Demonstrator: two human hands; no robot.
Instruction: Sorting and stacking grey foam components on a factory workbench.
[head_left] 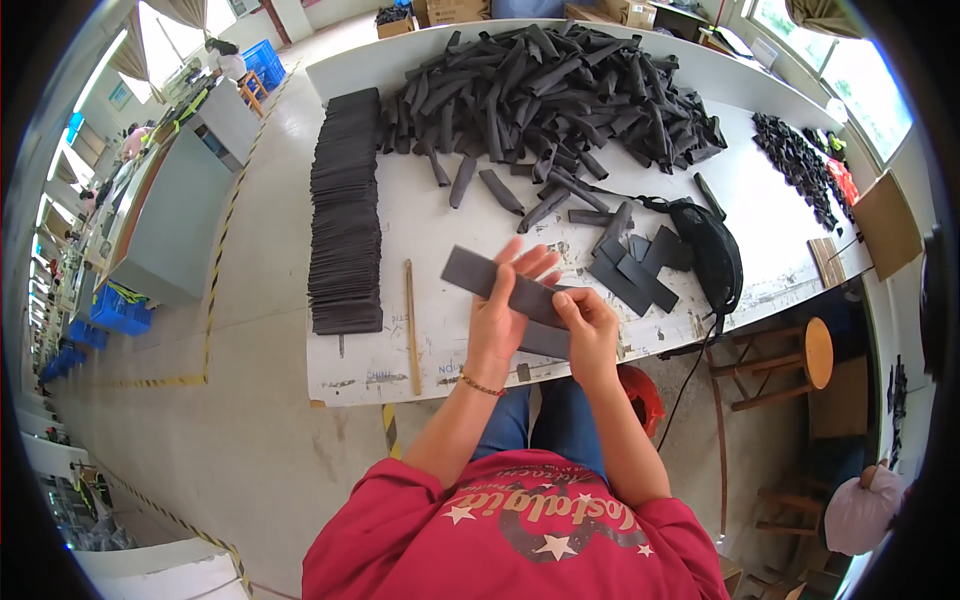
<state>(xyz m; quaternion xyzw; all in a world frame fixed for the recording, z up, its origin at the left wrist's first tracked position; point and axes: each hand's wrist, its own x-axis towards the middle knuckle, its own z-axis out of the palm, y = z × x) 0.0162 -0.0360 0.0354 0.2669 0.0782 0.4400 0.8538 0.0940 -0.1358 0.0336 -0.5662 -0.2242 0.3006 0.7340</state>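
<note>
A flat, dark grey rectangular strip (468,270) is held slantwise over the table's front edge. My left hand (497,318) has it between thumb and palm, the other fingers stretched out behind it. At the strip's right end, my right hand (592,325) pinches it between thumb and fingers. Just below, another dark strip (545,341) shows partly, its right end hidden by my right hand. Several flat dark pieces (632,277) overlap on the table beyond my right hand. To the left of my hands lies a thin wooden stick (411,330).
A long row of stacked dark strips (346,215) lines the white table's (430,225) left side. Rolled dark tubes (530,85) form a big heap at the back. A black bag-like item (708,250) with a cord lies right. Small black parts (795,160) and wooden stools (818,353) are farther right.
</note>
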